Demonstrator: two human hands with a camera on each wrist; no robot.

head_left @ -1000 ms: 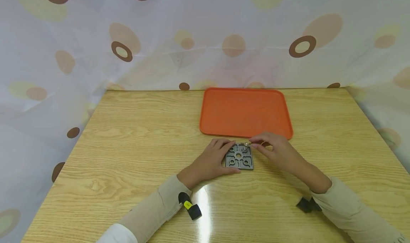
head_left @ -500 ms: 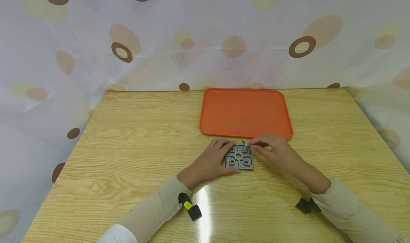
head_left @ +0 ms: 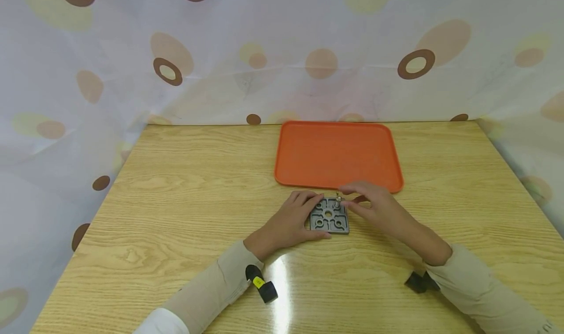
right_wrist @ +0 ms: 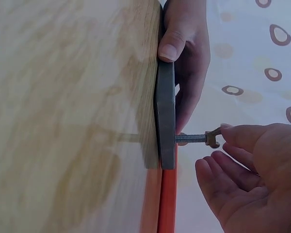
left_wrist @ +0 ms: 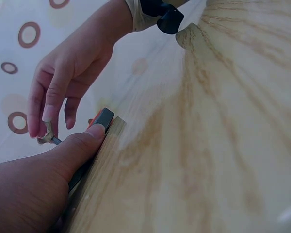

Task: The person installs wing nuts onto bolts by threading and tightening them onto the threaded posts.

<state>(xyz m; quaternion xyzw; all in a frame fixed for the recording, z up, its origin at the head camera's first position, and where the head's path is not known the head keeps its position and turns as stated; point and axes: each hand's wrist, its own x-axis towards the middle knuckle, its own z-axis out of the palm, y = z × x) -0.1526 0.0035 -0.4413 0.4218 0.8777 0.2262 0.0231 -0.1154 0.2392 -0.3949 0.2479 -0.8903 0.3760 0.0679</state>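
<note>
A square grey metal plate point(head_left: 328, 225) with recessed channels and several round holes lies on the table. My left hand point(head_left: 287, 222) grips it from the left, thumb on the near edge and fingers at the far-left corner. From the plate's far-right corner rises a threaded bolt point(right_wrist: 190, 139), carrying a brass-coloured wing nut point(right_wrist: 213, 138) near its tip. My right hand point(head_left: 382, 210) is beside the wing nut; in the right wrist view its thumb touches one wing, while the other fingers are spread apart from it. Bare thread shows between nut and plate.
An orange tray point(head_left: 337, 154) lies just beyond the plate on the wooden table point(head_left: 198, 187). A patterned white cloth point(head_left: 282, 40) hangs behind and at both sides. Black wrist cameras are strapped to both sleeves.
The wing nut has turned on the bolt. My right fingers have gone from pinching it to spread, with the index finger lifted off. The left hand and plate have stayed still.
</note>
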